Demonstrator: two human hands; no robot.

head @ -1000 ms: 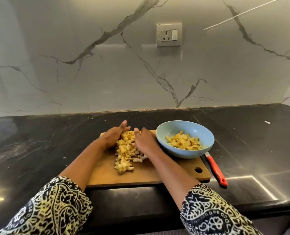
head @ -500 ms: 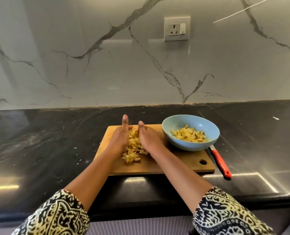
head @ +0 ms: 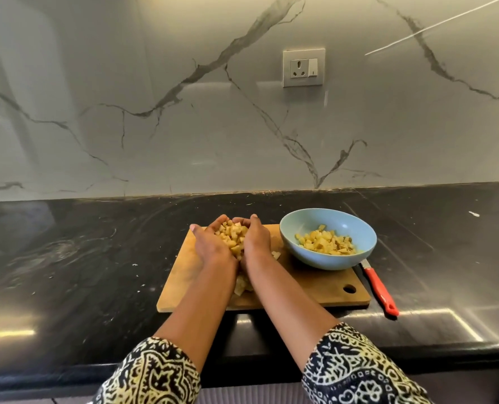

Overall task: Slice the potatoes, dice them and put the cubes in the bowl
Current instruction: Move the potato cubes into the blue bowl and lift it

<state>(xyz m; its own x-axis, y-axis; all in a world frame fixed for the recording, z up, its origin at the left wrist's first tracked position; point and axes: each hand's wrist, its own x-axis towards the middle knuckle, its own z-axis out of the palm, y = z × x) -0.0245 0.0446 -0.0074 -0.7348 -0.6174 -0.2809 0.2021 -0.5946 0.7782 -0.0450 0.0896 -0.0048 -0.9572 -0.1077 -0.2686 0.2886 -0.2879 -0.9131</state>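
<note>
The left hand (head: pixel 213 247) and the right hand (head: pixel 256 240) are pressed side by side to make a cup. Their fingers curl up and in around a heap of yellow potato cubes (head: pixel 233 236). The two hands hold this heap a little above the cutting board (head: pixel 303 282), near its far left part.

Under the wrists a few loose cubes (head: pixel 242 284) lie on the board. One more small cube (head: pixel 276 254) lies just beside the right hand.

On the right part of the board stands a light blue bowl (head: pixel 306 255). It sits upright and near the hands, but it does not touch them. Inside it is a low pile of cubes (head: pixel 325 243) that covers the bottom.

A knife (head: pixel 380 291) with a red handle lies on the black table (head: pixel 67 258), just to the right of the board, with its blade end near the bowl.

The arms come out of black and cream patterned sleeves (head: pixel 154 374). Behind the table is a grey marble wall (head: pixel 125 97) with a socket (head: pixel 303 67) on it
</note>
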